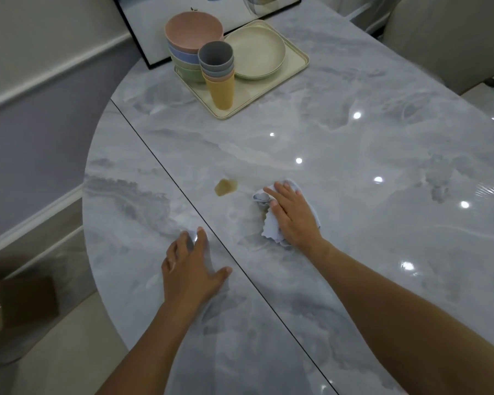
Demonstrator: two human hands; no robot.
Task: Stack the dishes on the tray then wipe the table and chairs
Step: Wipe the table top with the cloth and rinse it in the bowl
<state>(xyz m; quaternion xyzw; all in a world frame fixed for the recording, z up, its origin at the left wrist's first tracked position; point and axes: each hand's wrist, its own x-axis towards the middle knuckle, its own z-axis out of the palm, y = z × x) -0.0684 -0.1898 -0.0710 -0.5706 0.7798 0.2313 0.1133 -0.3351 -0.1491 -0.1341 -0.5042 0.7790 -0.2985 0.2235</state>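
Room's pretty dim: a pale wall with white moulding runs down the left, and a glossy grey marble-look table [354, 132] with a dark seam across it fills most of the view. Far left on the floor there's one cardboard box [20, 303]. Next over, the left hand [191, 269] lies flat on the tabletop near the seam, fingers spread and gripping nothing; I'd guess it's just bracing while the other arm reaches. Up at the back, one cream tray [283, 81] holds everything already stacked and out of the wiping zone. That's a stack of bowls [193, 38] (pink on top, then blue and green, at least four by my count), a stack of four cups [218, 72] in front of it (grey, bluish, pink, yellow), and cream plates [255, 52] beside them, count unclear. Mid-table there's one brownish spill [225, 187], not wiped yet. Just right of it, the right hand [291, 215] presses one pale blue cloth [272, 227] down under straight, close-set fingers, no pinching, so it looks set to sweep over the spill. Far right, one beige chair [454, 38] is tucked by the table, probably for later.
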